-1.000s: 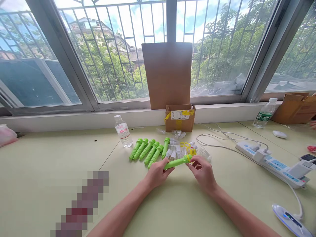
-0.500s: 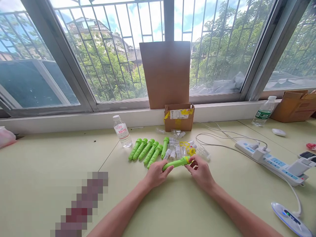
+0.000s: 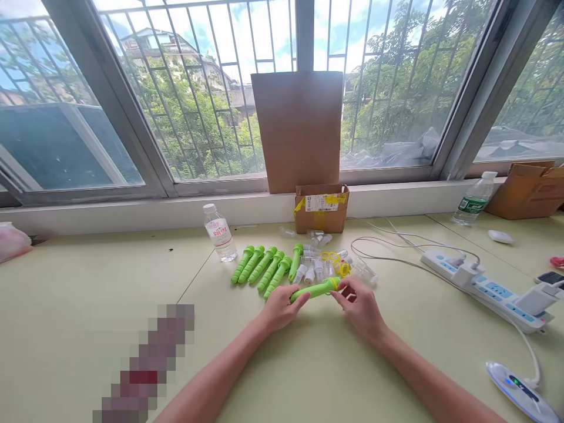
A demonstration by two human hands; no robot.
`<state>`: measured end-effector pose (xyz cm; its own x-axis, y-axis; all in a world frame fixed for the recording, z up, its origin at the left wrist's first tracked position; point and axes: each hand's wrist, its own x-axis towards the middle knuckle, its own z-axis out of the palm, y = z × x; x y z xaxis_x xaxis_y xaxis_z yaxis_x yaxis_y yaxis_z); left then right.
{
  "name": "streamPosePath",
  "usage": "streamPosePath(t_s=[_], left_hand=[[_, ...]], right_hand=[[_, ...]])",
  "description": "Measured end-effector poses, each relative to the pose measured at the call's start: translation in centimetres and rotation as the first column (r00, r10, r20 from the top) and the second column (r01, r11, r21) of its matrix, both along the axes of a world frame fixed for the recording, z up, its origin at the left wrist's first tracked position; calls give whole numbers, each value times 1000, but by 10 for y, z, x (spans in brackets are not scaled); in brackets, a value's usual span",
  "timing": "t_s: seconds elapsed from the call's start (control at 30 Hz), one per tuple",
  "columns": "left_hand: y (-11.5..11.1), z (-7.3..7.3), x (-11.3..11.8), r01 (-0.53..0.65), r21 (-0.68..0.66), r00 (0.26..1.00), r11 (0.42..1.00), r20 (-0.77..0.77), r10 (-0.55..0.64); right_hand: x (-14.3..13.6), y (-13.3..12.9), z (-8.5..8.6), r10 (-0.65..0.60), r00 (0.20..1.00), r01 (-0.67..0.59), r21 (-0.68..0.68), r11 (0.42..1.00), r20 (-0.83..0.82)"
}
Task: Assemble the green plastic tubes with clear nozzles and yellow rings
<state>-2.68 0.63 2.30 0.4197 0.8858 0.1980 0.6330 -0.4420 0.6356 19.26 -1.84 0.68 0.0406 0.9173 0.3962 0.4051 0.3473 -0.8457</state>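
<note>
A green tube (image 3: 314, 291) with a yellow ring at its right end lies across between my hands. My left hand (image 3: 282, 306) is wrapped round its left part. At the ringed end, the fingers of my right hand (image 3: 358, 304) pinch the tube's edge. Several green ribbed tubes (image 3: 261, 267) lie side by side on the table just beyond my left hand. Beyond the held tube are clear plastic pieces with white ends (image 3: 318, 268) and yellow rings (image 3: 342, 268) in a loose pile.
A small cardboard box (image 3: 321, 220) stands behind the pile, with a water bottle (image 3: 220, 235) to its left. On the right are a power strip (image 3: 484, 288) with cables, a white device (image 3: 522, 390) and another bottle (image 3: 474, 200). The pale table (image 3: 88, 294) meets a window sill.
The view has shifted very slightly. Both hands keep their hold on the green tube, with little visible movement.
</note>
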Motion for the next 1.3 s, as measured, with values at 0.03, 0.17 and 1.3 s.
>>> streamPosePath(t_s=[0.03, 0.17, 1.3], left_hand=[[0, 0, 0, 1, -8, 1000, 1000, 4, -1], [1, 3, -1, 10, -58, 1000, 998, 28, -8], [-2, 11, -3, 112, -544, 912, 832, 389, 131]], right_hand=[[0, 0, 0, -1, 1000, 1, -1, 1000, 2], [-1, 0, -1, -6, 1000, 6, -1, 1000, 11], [-8, -5, -3, -6, 1000, 1, 210, 978, 24]])
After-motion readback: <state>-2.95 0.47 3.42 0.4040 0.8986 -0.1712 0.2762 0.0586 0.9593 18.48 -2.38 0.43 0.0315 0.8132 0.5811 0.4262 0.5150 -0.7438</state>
